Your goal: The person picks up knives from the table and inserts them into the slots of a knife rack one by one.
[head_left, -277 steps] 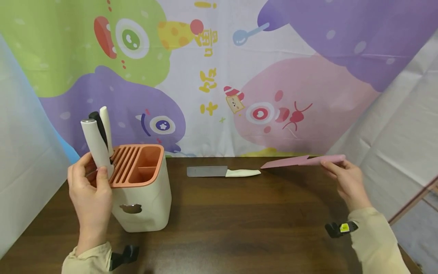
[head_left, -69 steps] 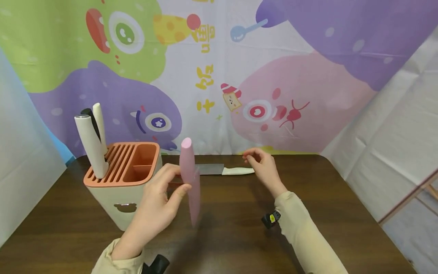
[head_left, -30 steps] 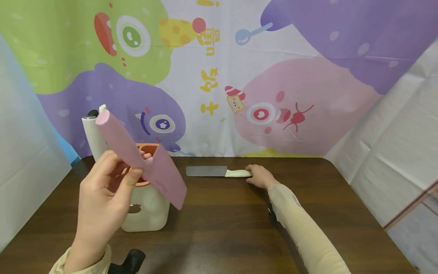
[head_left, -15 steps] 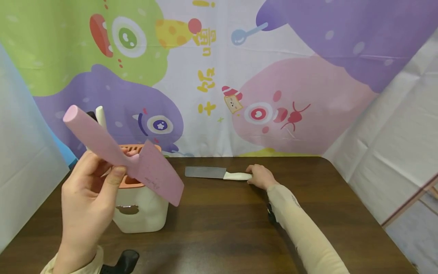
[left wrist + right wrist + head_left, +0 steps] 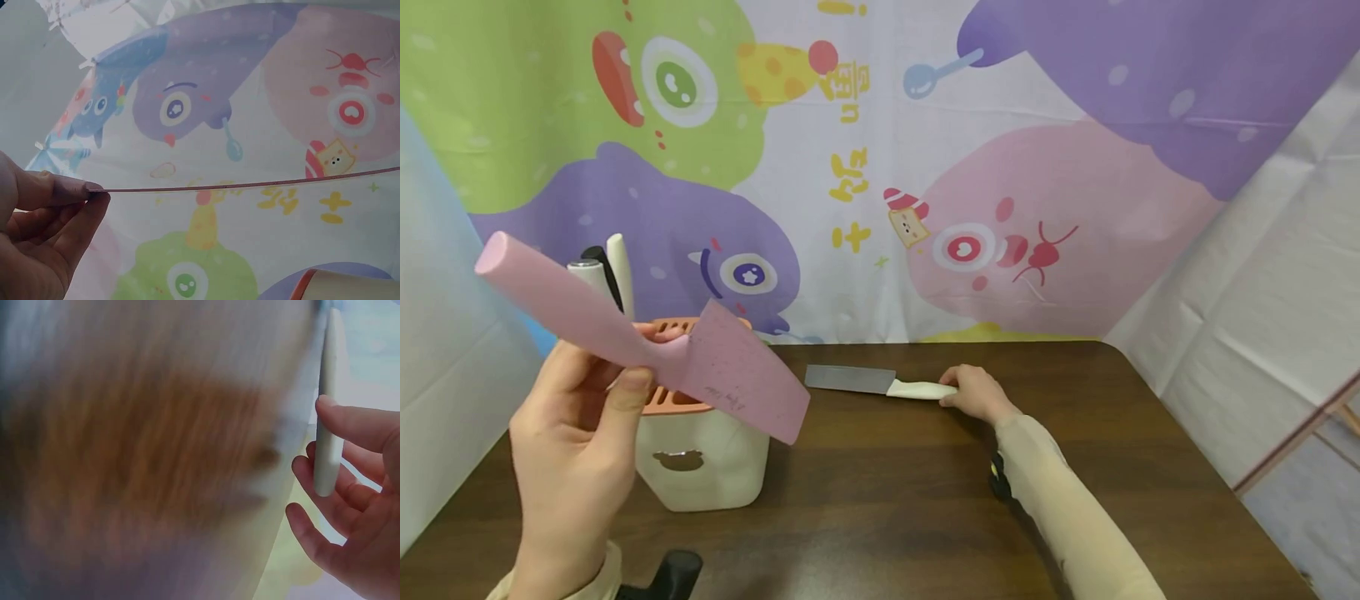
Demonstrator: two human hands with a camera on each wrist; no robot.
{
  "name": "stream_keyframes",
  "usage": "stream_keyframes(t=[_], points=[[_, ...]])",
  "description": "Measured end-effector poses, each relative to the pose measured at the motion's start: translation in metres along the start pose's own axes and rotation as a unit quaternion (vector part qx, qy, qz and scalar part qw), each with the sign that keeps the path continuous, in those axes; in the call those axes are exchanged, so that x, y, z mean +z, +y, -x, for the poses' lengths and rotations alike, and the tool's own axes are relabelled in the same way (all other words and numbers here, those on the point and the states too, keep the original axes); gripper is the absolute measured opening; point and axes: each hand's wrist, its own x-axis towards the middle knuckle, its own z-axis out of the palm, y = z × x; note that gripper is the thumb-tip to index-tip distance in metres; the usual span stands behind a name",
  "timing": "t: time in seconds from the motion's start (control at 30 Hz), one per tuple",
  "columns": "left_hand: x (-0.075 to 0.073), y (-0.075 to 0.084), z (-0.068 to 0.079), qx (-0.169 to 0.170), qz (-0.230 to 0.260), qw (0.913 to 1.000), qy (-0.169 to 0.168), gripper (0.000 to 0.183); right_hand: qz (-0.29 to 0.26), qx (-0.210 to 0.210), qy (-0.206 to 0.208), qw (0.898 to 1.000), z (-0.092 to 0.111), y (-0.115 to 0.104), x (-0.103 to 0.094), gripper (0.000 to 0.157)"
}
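My left hand pinches a pink kitchen knife where its handle meets the blade. The knife is raised and slanted, its broad blade pointing down to the right, in front of the cream knife block. From the left wrist, the pink blade shows edge-on as a thin line. On the table at the back lies a grey-bladed cleaver. My right hand holds the end of its white handle, thumb on one side and fingers on the other.
Several knife handles stand in the block's left side, among them a black one and a cream one. The block's orange slotted top is partly hidden by the left hand. A cartoon curtain hangs behind the dark wooden table.
The pink knife passed from my right hand to my left, and has since shifted left and tilted flatter. My right hand reached the cleaver's handle, which has turned slightly toward me.
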Motion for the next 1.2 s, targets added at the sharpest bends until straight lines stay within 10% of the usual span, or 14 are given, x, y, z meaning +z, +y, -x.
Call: stream_keyframes(t=[0.87, 1.2], points=[[-0.008, -0.004, -0.004, 0.035, 0.122, 0.9798, 0.154, 0.029, -0.241, 0.017, 0.102, 0.965, 0.046, -0.012, 0.005, 0.033], [-0.020, -0.002, -0.007, 0.042, 0.143, 0.9654, 0.214, 0.030, -0.347, 0.000, 0.126, 0.929, 0.053, -0.022, 0.001, 0.035]])
